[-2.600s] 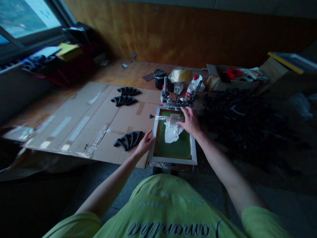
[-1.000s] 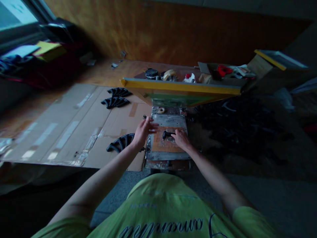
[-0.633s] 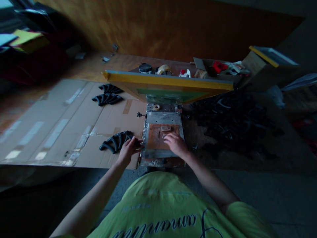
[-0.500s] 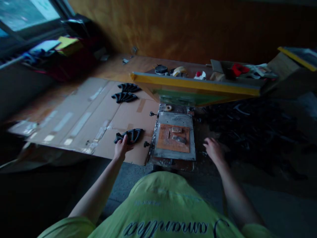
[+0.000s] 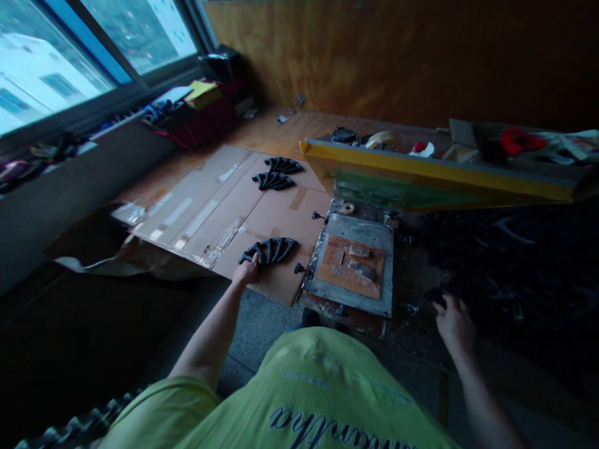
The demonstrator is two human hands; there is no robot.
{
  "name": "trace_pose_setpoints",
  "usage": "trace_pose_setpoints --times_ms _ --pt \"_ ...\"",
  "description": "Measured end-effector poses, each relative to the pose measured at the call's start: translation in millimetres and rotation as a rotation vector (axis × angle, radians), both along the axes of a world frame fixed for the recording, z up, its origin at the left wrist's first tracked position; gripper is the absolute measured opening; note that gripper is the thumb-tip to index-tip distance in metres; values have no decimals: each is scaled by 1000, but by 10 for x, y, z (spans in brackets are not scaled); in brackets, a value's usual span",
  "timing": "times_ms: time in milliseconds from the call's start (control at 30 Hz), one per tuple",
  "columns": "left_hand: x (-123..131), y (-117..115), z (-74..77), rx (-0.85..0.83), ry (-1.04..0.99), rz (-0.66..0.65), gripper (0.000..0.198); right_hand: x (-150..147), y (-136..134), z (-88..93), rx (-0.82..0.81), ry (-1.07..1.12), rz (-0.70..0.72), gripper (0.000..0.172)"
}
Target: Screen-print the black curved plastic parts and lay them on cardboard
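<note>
Use the metal plate (image 5: pixel 356 226) as the reference. On the cardboard (image 5: pixel 276 215) left of the plate lies the near row of black curved parts (image 5: pixel 276 251), fanned side by side; two further rows (image 5: pixel 272 181) lie farther back on the same side. The left hand (image 5: pixel 246 270) is at the outer end of the near row, thumb against the end part; whether it grips that part or only touches it cannot be told. The right hand (image 5: pixel 456 323) is right of the plate, at the near edge of the dark pile (image 5: pixel 505 262), fingers bent at a dark piece (image 5: pixel 435 294); dim light hides whether they are closed on it. Judged best practice: at the row, keep spacing even and lower the end part squarely, without nudging its neighbour. At the pile, pinch one piece only and lift it free of tangles. Clear the tilted frame (image 5: pixel 421 163) beyond the plate.
</note>
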State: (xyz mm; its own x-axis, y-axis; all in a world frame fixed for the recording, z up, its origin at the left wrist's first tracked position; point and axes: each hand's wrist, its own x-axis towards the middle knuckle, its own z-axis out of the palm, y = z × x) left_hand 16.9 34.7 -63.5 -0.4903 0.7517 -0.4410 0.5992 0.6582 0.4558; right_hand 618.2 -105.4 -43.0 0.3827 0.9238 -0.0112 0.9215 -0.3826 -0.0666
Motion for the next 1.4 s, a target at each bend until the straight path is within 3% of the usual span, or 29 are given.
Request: trace_pose_setpoints --times_ms 100,167,267,333,533,700,867,1100,1233,1400 --pt "137 -135 69 41 302 -48 64 -357 350 154 204 146 188 41" --pt "344 -237 103 177 485 -184 63 -655 591 216 289 246 374 40" --pt "695 -309 119 247 531 -354 62 -1080 906 270 349 299 645 37" --pt "858 -294 105 212 517 -357 65 -1296 1059 291 367 286 754 35" --pt "916 -154 -10 183 468 -287 68 -1592 1255 277 418 217 851 34" --pt "719 20 -112 238 458 -363 64 -1648 1243 201 390 257 847 38" --pt "159 501 -177 310 446 -518 58 -1715 1195 86 437 264 712 37" --pt "-628 1718 -49 370 438 -626 57 -1938 1075 -81 522 224 442 35" --pt "-794 2263 -83 366 401 -671 61 -2040 1040 -99 503 222 346 36" --pt "-815 2539 -202 364 401 -724 66 -2141 1048 -48 505 237 258 37"
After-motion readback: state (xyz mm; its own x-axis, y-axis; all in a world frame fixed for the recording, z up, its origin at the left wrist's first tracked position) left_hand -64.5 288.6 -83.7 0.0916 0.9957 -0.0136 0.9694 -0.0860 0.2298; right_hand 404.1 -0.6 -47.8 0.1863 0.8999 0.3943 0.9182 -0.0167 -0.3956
